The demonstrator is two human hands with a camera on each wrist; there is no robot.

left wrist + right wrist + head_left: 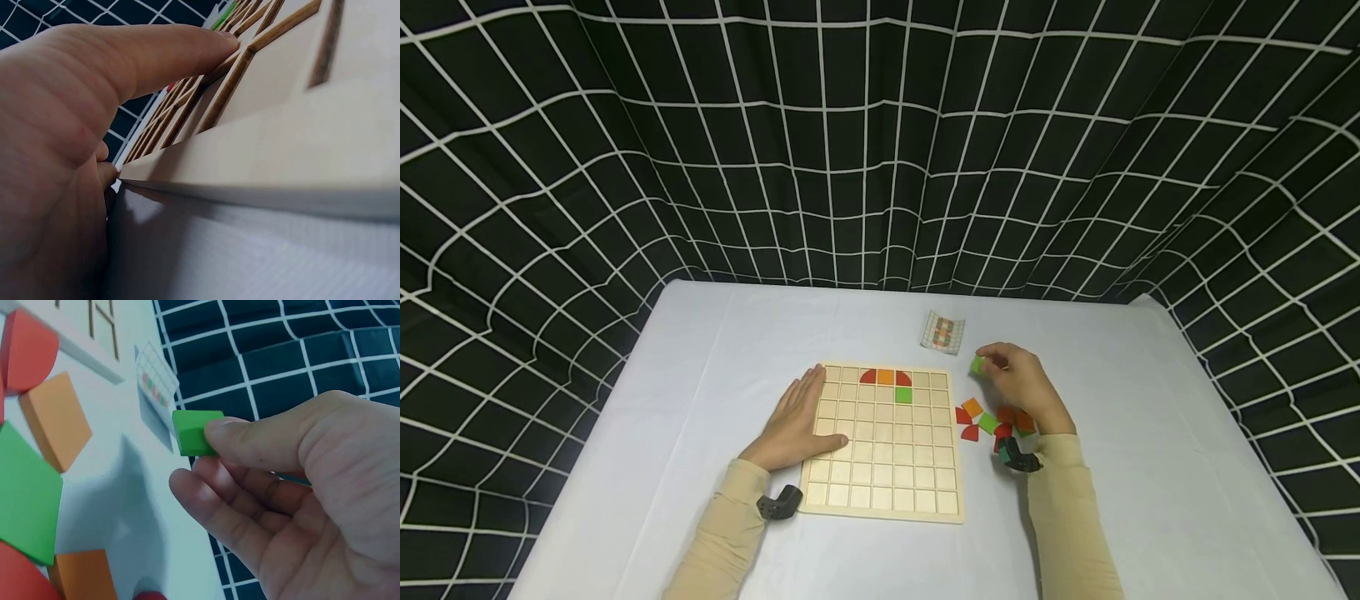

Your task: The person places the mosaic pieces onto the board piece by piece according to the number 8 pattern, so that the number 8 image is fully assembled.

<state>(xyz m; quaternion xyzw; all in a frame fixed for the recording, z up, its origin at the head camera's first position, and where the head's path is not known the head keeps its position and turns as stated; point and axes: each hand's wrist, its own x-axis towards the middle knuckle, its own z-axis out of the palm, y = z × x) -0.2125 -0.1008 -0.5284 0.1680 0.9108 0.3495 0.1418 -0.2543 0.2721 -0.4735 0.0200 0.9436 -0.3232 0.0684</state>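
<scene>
My right hand pinches a green square tile between thumb and fingers, held above the table right of the board's far corner. At the left side of the wooden grid board, my left hand lies with fingers straight along the edge and the thumb over the grid. In the board's far rows sit an orange square between two red quarter-round tiles, with a green square just below the right one.
Loose red, orange and green tiles lie right of the board, some partly under my right wrist. A small patterned card rests beyond the board's far right corner. Black gridded cloth rises behind the white table.
</scene>
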